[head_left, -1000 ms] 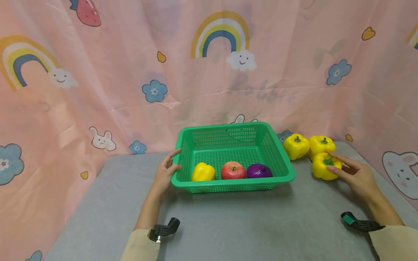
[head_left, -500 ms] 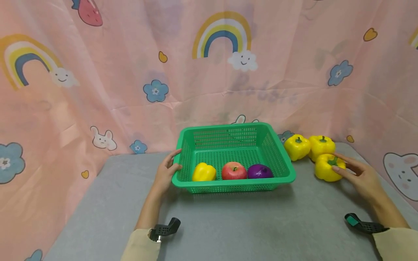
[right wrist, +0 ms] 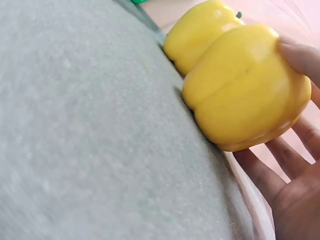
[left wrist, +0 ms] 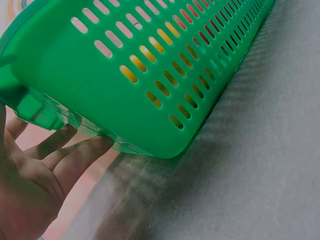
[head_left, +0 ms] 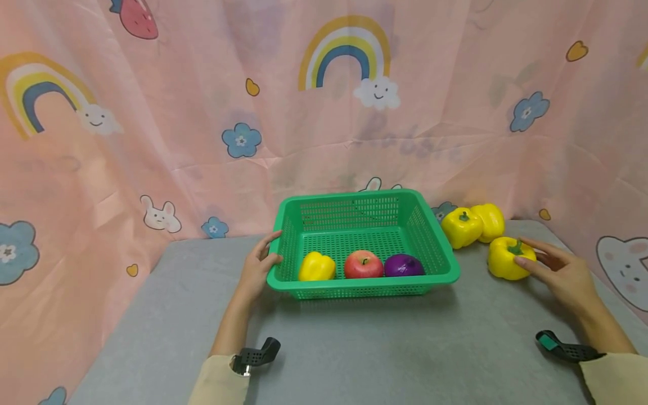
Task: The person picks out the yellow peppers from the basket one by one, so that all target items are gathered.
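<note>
In the head view, a yellow bell pepper is at the right of the table. My right hand holds it between thumb and fingers; the right wrist view shows the fingers around its far side. My left hand grips the left rim of a green plastic basket, its fingertips against the end wall in the left wrist view. Along the basket's front side lie another yellow bell pepper, a red apple and a purple onion.
Behind the held pepper, two more yellow bell peppers, a left one and a right one, touch each other beside the basket. The grey table meets a pink patterned curtain at the back.
My right hand and its pepper have shifted slightly right. The rear right pepper has tipped and moved left, its stem now out of sight. My left hand stays at the basket.
</note>
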`<state>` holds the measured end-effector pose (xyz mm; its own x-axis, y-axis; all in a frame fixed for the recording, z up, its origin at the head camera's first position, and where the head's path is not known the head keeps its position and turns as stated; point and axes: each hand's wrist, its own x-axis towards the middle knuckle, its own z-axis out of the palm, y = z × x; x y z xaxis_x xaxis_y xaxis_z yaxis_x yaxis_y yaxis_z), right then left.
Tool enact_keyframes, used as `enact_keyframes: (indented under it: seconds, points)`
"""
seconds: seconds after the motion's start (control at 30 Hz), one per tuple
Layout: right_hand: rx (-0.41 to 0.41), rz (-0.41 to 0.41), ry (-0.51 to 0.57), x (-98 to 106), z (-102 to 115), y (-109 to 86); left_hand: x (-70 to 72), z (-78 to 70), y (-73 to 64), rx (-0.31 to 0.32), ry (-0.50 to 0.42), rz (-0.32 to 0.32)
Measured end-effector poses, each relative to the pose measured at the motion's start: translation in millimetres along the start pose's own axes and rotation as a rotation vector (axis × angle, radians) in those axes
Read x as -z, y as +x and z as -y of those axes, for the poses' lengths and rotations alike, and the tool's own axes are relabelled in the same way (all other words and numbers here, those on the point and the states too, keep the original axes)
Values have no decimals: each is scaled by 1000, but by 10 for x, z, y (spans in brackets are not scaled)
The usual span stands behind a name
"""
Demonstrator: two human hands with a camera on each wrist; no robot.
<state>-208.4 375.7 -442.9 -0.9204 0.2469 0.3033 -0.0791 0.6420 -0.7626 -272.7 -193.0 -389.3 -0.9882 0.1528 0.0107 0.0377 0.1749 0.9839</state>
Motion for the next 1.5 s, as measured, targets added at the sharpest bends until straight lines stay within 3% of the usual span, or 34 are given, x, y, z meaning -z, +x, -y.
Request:
enact_keyframes:
  seconds: [0.23, 0.63, 0.77, 0.9, 1.03, 1.17, 1.3, 1.5]
  points:
    - [-80, 33, -53, 0, 36, 8, 22, 193, 101, -26, 44, -27]
    - [-54, 80, -3, 73, 84, 21, 19, 195, 113, -56, 38, -20]
    - [-36, 53, 12, 118, 168, 55, 21, 196, 107, -59, 40, -18]
    - [-42, 3, -59, 152, 352, 86, 3, 77, 28, -40, 39, -5]
    - [-56, 9, -150, 159, 630, 105, -8, 154, 58, -50, 52, -17]
    - [-22, 56, -170, 109, 938, 125, -4, 279, 134, -62, 54, -33]
    - [60, 76, -138, 30, 1194, 157, 2, 218, 112, -29, 26, -27]
    - [170, 156, -7, -186, 1558, 204, -7, -5, -13, -7, 28, -10]
